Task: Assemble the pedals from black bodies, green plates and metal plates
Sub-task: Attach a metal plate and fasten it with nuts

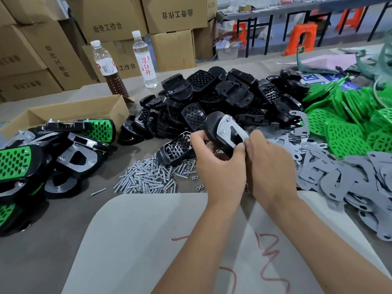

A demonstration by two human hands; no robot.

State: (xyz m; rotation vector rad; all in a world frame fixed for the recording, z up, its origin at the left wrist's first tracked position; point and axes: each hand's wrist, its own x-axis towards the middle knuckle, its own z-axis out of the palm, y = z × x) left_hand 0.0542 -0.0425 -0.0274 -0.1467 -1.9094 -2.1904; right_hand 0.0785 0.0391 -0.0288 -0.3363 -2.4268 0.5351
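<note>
Black plastic pedal body (pixel 214 126), one unit, held above the table between both my hands; a metal plate (pixel 232 130) sits on its upturned face with bolt ends showing at two corners. My left hand (pixel 218 166) curls round the body's lower edge from below, thumb up against the plate's near end. My right hand (pixel 269 164) pinches the plate's near edge, fingers tight to the left thumb.

Stock, by position:
- Black bodies, heap (pixel 222 96): centre back of the table, spilling towards my hands. One loose body (pixel 177 149) lies just left of my left hand, grid face up.
- Green plates, pile (pixel 347 122): far right, running to the frame's right edge.
- Metal plates, grey, spread (pixel 339 172): right of my right hand, overlapping, reaching the near right edge.
- Bolts, heap (pixel 148 177): just below and left of my left hand, with a few nuts (pixel 195 178) scattered at its fringe.
- Finished pedals, stack (pixel 53 153): far left, green faces and metal backs mixed.
- Cardboard tray (pixel 70 115): behind the finished stack.
- Two bottles (pixel 125 62): upright at the table's back edge, before stacked cartons (pixel 84 28).

Open room: a pale sheet (pixel 148 240) with red scribble lies under my forearms; a bare strip of grey table (pixel 42 257) runs between the finished stack and that sheet.
</note>
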